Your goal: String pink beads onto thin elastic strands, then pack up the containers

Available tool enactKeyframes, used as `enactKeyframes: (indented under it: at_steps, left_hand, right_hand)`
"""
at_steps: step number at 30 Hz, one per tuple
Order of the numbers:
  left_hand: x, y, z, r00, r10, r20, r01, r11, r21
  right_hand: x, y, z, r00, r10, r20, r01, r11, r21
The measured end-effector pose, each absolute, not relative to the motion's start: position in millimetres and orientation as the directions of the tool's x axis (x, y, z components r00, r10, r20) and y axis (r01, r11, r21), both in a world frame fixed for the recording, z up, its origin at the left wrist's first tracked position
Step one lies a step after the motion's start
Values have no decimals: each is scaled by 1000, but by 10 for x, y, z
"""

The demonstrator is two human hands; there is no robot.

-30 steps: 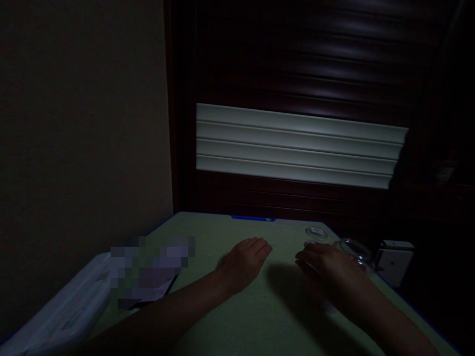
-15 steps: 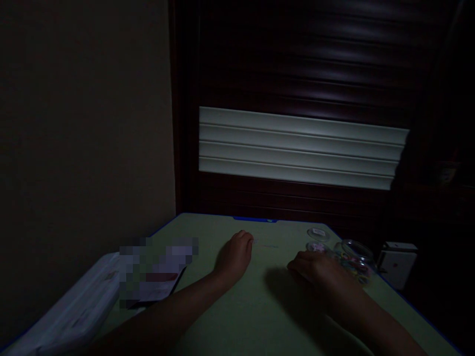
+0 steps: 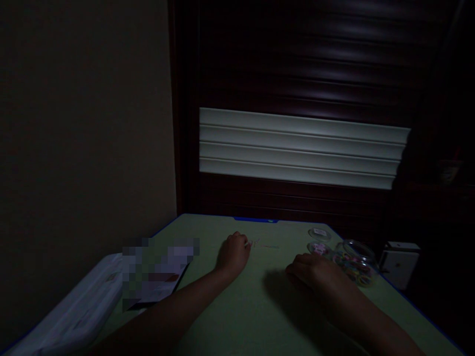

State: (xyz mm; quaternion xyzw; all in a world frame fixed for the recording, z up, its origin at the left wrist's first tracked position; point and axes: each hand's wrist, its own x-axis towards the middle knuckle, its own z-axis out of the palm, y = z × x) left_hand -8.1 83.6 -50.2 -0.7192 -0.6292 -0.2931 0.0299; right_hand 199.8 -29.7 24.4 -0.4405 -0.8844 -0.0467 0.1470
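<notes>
Nearest of all, a long white case (image 3: pixel 77 306) fills the lower left of the frame, with a booklet-like item (image 3: pixel 163 282), partly blurred into squares, just right of it. Both lie on a green table (image 3: pixel 237 316) edged in blue. From the lower right, a forearm leads to the right hand (image 3: pixel 313 269), its fingers bent together and turned down over the surface, casting a shadow to its lower left; whether it pinches anything cannot be told.

Just below the middle of the frame is the left hand (image 3: pixel 235 252), fingers curled close together. Thin pale strips (image 3: pixel 256 243) lie on the table right beside its fingertips, one stretching rightward; whether the fingers grip an end is too dim to tell.

Right of centre, beyond the right hand, stands a clear jar (image 3: pixel 358 269) of small, many-coloured, ring-like pieces. Near it are a shallow clear dish (image 3: pixel 309 246) with something pinkish and, farther, a round clear lid (image 3: pixel 319 234) bearing a pale label. Behind the table, dark slats (image 3: pixel 297 64) surround a pale slatted band (image 3: pixel 297 148).
</notes>
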Motion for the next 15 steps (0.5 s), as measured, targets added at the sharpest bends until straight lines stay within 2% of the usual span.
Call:
enactKeyframes:
  at_steps: [15]
  left_hand:
    - [-58, 826, -479, 43, 889, 455, 952, -174, 252]
  right_hand:
    - [2031, -254, 157, -571, 758, 316, 789, 613, -46]
